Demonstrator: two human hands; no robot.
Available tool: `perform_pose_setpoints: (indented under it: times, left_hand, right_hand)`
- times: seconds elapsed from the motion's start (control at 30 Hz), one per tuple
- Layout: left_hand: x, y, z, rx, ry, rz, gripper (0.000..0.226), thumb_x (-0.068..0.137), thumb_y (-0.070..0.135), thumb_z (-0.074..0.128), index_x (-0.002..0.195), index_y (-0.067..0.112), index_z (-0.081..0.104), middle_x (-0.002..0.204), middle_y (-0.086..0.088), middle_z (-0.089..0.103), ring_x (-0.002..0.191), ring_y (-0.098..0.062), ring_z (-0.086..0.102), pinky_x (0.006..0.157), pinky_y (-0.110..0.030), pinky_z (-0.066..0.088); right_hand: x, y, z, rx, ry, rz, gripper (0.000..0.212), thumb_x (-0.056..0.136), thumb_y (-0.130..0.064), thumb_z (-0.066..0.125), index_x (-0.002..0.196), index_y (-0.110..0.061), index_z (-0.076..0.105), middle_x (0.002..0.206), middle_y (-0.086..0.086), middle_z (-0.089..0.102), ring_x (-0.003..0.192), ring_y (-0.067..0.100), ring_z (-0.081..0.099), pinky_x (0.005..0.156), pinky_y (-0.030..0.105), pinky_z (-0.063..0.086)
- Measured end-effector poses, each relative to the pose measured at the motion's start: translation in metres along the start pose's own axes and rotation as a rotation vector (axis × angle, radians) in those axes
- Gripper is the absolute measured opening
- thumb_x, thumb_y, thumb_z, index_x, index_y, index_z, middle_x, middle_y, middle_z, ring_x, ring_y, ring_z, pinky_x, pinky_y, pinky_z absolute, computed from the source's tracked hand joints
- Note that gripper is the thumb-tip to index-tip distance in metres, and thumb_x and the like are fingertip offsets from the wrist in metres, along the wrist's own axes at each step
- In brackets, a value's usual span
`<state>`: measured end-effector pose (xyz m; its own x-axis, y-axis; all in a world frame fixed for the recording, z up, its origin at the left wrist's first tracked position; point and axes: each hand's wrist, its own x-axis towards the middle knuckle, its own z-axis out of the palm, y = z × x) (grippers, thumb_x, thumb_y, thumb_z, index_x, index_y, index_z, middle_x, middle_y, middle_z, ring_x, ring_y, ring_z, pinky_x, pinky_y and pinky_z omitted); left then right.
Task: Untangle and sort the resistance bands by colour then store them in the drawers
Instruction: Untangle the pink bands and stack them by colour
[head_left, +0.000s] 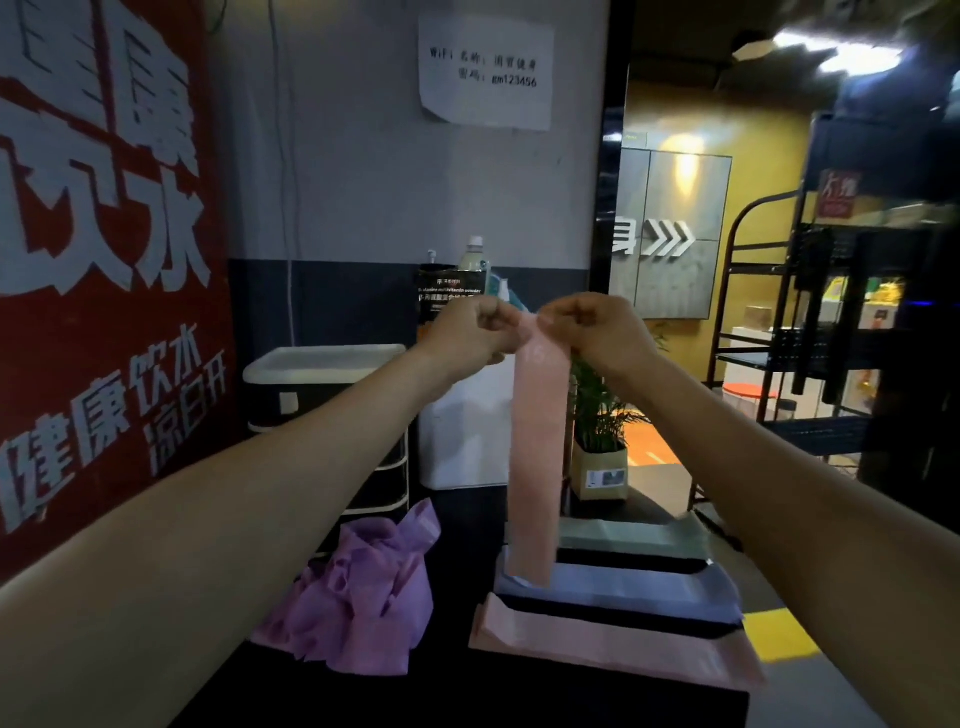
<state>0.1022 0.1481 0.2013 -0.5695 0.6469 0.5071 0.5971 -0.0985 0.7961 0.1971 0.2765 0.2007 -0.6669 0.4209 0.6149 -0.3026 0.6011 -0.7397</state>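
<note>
Your left hand and right hand are raised side by side, almost touching, and each pinches the top edge of the pink band with curled fingers. The band hangs straight down from that grip, its long axis vertical, and its lower end dangles over the flat bands laid out on the dark desk. Those lie across your view, their long axes at right angles to the one you hold: a green band farthest, a lavender band in the middle, and a pink pile nearest you. That pile is the match by colour, I judge, and it sits below and nearer than the hanging end, so the band has to turn from vertical to crosswise as it comes down. Both forearms are stretched well forward, hands level with each other, neither clearly closer to the pile. A purple heap lies crumpled on the left of the desk, seemingly still tangled, and the drawers stand behind it by the wall
</note>
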Motion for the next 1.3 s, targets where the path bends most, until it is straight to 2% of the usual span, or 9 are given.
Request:
perform_pose_setpoints:
  times: [0.1, 0.33, 0.47, 0.53, 0.6, 0.73, 0.9, 1.1, 1.3]
  left_hand:
    - [-0.002, 0.000, 0.012, -0.027, -0.007, -0.014, 0.014, 0.084, 0.005, 0.066, 0.081, 0.017, 0.059, 0.079, 0.003, 0.057, 0.074, -0.007, 0.055, 0.068, -0.020, 0.050]
    - [-0.011, -0.004, 0.024, 0.000, -0.152, -0.076, 0.023, 0.078, 0.010, 0.074, 0.096, 0.015, 0.060, 0.092, -0.002, 0.065, 0.087, -0.015, 0.063, 0.080, -0.029, 0.053]
    - [-0.017, -0.004, 0.029, -0.031, -0.158, -0.066, 0.014, 0.082, 0.007, 0.069, 0.082, 0.017, 0.059, 0.081, 0.002, 0.063, 0.076, -0.008, 0.061, 0.065, -0.018, 0.051]
    - [-0.018, -0.005, 0.030, -0.044, -0.133, -0.060, 0.015, 0.083, 0.003, 0.066, 0.082, 0.017, 0.059, 0.083, 0.000, 0.062, 0.078, -0.010, 0.060, 0.066, -0.018, 0.052]
    - [-0.018, -0.005, 0.032, -0.124, -0.094, -0.085, 0.014, 0.084, 0.002, 0.063, 0.085, 0.015, 0.060, 0.087, -0.002, 0.063, 0.082, -0.012, 0.060, 0.069, -0.020, 0.053]
    - [-0.024, -0.010, 0.030, -0.276, 0.024, -0.149, 0.017, 0.088, 0.003, 0.059, 0.084, 0.019, 0.057, 0.087, 0.002, 0.061, 0.081, -0.009, 0.059, 0.063, -0.017, 0.052]
    - [-0.037, -0.038, 0.014, -0.401, 0.203, -0.265, 0.020, 0.091, 0.006, 0.055, 0.081, 0.023, 0.055, 0.088, 0.005, 0.061, 0.082, -0.009, 0.057, 0.067, -0.023, 0.046]
    - [-0.063, -0.089, 0.012, -0.518, 0.374, -0.463, 0.019, 0.095, 0.010, 0.050, 0.082, 0.022, 0.048, 0.084, 0.004, 0.057, 0.072, -0.008, 0.054, 0.058, -0.021, 0.046]
    - [-0.079, -0.127, 0.027, -0.522, 0.432, -0.587, 0.019, 0.094, 0.003, 0.050, 0.082, 0.017, 0.046, 0.082, -0.003, 0.056, 0.070, -0.011, 0.054, 0.056, -0.022, 0.051]
  right_hand:
    - [-0.011, 0.007, -0.013, 0.062, 0.003, 0.077, 0.009, 0.085, -0.008, 0.064, 0.078, -0.014, 0.064, 0.090, 0.010, 0.066, 0.086, 0.024, 0.067, 0.078, 0.035, 0.058]
    - [-0.026, 0.006, -0.023, -0.071, -0.066, 0.028, 0.009, 0.084, -0.011, 0.065, 0.076, -0.015, 0.063, 0.080, 0.006, 0.065, 0.072, 0.019, 0.063, 0.069, 0.028, 0.056]
    - [-0.030, 0.008, -0.023, -0.099, -0.106, 0.027, 0.004, 0.084, -0.014, 0.066, 0.082, -0.011, 0.064, 0.079, 0.006, 0.066, 0.071, 0.016, 0.061, 0.068, 0.026, 0.055]
    - [-0.037, 0.015, -0.022, -0.088, -0.145, 0.059, 0.015, 0.082, -0.014, 0.068, 0.093, -0.005, 0.063, 0.088, 0.013, 0.067, 0.079, 0.019, 0.065, 0.073, 0.032, 0.056]
    - [-0.050, 0.028, -0.020, -0.054, -0.259, 0.115, 0.019, 0.078, -0.009, 0.072, 0.095, -0.004, 0.064, 0.086, 0.005, 0.069, 0.076, 0.010, 0.067, 0.067, 0.021, 0.056]
    - [-0.073, 0.058, -0.012, -0.168, -0.414, 0.212, 0.013, 0.075, -0.005, 0.074, 0.072, -0.013, 0.064, 0.068, -0.006, 0.063, 0.056, -0.002, 0.059, 0.054, 0.008, 0.044]
    - [-0.084, 0.077, -0.012, -0.190, -0.412, 0.279, 0.018, 0.078, -0.006, 0.073, 0.090, 0.006, 0.066, 0.088, 0.024, 0.066, 0.076, 0.021, 0.058, 0.076, 0.039, 0.050]
    - [-0.109, 0.104, -0.034, -0.501, -0.590, 0.326, 0.008, 0.080, -0.011, 0.070, 0.078, -0.013, 0.063, 0.076, 0.001, 0.057, 0.069, 0.016, 0.052, 0.064, 0.026, 0.041]
    - [-0.137, 0.135, -0.063, -0.650, -0.572, 0.464, 0.008, 0.088, -0.012, 0.057, 0.091, -0.006, 0.062, 0.074, -0.006, 0.046, 0.069, 0.010, 0.046, 0.056, 0.017, 0.033]
